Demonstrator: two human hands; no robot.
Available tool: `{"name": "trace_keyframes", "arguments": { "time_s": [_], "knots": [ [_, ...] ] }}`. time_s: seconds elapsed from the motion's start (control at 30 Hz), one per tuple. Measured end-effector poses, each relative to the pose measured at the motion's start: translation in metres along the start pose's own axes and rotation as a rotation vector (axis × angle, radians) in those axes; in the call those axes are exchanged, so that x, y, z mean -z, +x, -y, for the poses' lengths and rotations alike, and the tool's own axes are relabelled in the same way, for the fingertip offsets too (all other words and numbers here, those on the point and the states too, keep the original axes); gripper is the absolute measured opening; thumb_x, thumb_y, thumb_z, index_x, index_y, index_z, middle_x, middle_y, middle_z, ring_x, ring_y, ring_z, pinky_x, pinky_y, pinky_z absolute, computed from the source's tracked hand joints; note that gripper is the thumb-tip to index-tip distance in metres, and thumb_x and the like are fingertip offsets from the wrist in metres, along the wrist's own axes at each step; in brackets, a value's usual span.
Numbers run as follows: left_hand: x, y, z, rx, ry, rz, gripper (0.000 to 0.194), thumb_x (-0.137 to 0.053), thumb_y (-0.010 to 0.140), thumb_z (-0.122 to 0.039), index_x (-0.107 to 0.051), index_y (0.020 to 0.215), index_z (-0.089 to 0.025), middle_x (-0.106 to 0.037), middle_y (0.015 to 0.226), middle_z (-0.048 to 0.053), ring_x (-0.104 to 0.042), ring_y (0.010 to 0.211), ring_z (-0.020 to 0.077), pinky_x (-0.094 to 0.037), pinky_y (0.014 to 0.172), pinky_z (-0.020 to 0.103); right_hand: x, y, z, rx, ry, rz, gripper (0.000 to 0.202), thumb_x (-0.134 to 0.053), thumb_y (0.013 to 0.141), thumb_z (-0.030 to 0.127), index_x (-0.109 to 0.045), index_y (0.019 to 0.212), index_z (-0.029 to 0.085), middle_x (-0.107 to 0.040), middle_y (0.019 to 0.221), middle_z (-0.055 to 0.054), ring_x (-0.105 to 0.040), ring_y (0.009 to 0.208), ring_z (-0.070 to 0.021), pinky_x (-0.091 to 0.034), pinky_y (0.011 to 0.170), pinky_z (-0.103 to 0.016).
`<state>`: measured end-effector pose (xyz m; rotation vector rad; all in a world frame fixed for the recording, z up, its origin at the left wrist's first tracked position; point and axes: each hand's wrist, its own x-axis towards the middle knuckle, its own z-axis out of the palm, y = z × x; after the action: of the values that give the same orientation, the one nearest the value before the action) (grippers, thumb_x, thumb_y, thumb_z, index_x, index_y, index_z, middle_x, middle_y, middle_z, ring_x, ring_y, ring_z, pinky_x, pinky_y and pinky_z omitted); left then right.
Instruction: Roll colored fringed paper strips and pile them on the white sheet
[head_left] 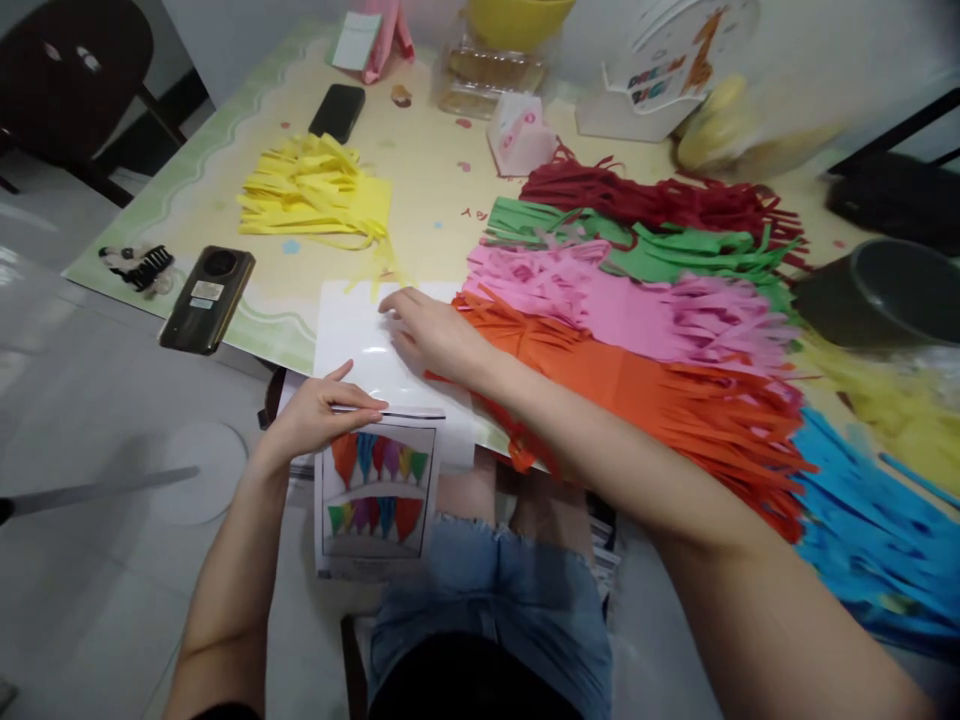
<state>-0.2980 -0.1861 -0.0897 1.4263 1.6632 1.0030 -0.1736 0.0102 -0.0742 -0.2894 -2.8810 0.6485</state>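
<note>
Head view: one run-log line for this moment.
left hand: at top of banner picture | right hand: over white sheet | grips: unclear | orange fringe: right of white sheet | yellow fringe: beyond it

Left hand was extended inward from a bent elbow, palm turned down, fingers straight and together, thumb raised apart. Right hand was positioned farther forward, forearm running diagonally across the front of the body, wrist bent, fingers loosely curved. Both forearms were bare.

Probably a home, with patterned tablecloth, stool, tiled floor
</note>
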Motion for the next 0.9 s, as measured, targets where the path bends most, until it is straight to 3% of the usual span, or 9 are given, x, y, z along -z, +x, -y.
{"name": "trace_keyframes", "arguments": {
  "time_s": [0.1, 0.2, 0.43, 0.67, 0.77, 0.9],
  "knots": [
    [-0.002, 0.001, -0.002, 0.013, 0.0, -0.012, 0.016, -0.074, 0.084, -0.04, -0.082, 0.087, -0.026, -0.081, 0.088, 0.0, -0.074, 0.073, 0.0151, -0.017, 0.129, 0.051, -0.021, 0.019, -0.001, 0.041, 0.013, -0.033, 0.033, -0.038, 0.094, 0.007, -0.055, 0.122, 0.011, -0.06, 0.121, -0.015, -0.058, 0.106, -0.0243, -0.046, 0.091, -0.034],
    [-0.003, 0.001, -0.002, 0.015, -0.003, -0.014, 0.015, -0.075, 0.084, -0.039, -0.082, 0.087, -0.026, -0.08, 0.088, 0.0, -0.074, 0.072, 0.0154, -0.017, 0.13, 0.051, -0.033, 0.02, 0.001, 0.037, -0.005, -0.053, 0.031, -0.035, 0.096, 0.008, -0.055, 0.119, 0.014, -0.06, 0.114, -0.013, -0.056, 0.102, -0.0236, -0.044, 0.09, -0.033],
    [-0.002, 0.001, -0.001, 0.025, -0.008, -0.032, 0.018, -0.074, 0.084, -0.041, -0.082, 0.088, -0.025, -0.08, 0.088, 0.0, -0.075, 0.076, 0.016, -0.02, 0.129, 0.052, -0.025, 0.027, 0.002, -0.041, 0.048, 0.02, 0.035, -0.038, 0.088, 0.002, -0.054, 0.118, 0.012, -0.061, 0.11, -0.013, -0.056, 0.092, -0.0222, -0.043, 0.082, -0.032],
    [-0.002, 0.002, -0.007, 0.046, -0.014, -0.047, 0.018, -0.076, 0.082, -0.041, -0.082, 0.086, -0.025, -0.08, 0.09, 0.002, -0.076, 0.081, 0.0202, -0.021, 0.128, 0.057, -0.023, 0.031, 0.004, 0.057, 0.024, 0.064, 0.044, -0.041, 0.079, -0.002, -0.055, 0.119, 0.012, -0.066, 0.107, -0.013, -0.053, 0.1, -0.0256, -0.041, 0.087, -0.035],
    [0.002, 0.004, -0.008, 0.072, -0.024, -0.07, 0.019, -0.076, 0.08, -0.039, -0.083, 0.088, -0.023, -0.08, 0.089, 0.002, -0.076, 0.083, 0.0214, -0.021, 0.127, 0.059, -0.021, 0.034, -0.002, 0.016, 0.193, -0.056, 0.036, -0.043, 0.084, 0.003, -0.056, 0.115, 0.014, -0.067, 0.096, -0.008, -0.055, 0.094, -0.0228, -0.043, 0.084, -0.033],
    [0.026, 0.016, 0.005, 0.144, -0.06, -0.165, 0.023, -0.08, 0.075, -0.041, -0.083, 0.087, -0.021, -0.08, 0.089, 0.006, -0.075, 0.088, 0.022, -0.025, 0.126, 0.057, -0.009, 0.041, -0.032, -0.185, 0.592, -0.416, 0.032, -0.05, 0.084, 0.009, -0.052, 0.115, 0.017, -0.063, 0.085, 0.0, -0.059, 0.08, -0.0144, -0.046, 0.082, -0.029]
  ]
}}
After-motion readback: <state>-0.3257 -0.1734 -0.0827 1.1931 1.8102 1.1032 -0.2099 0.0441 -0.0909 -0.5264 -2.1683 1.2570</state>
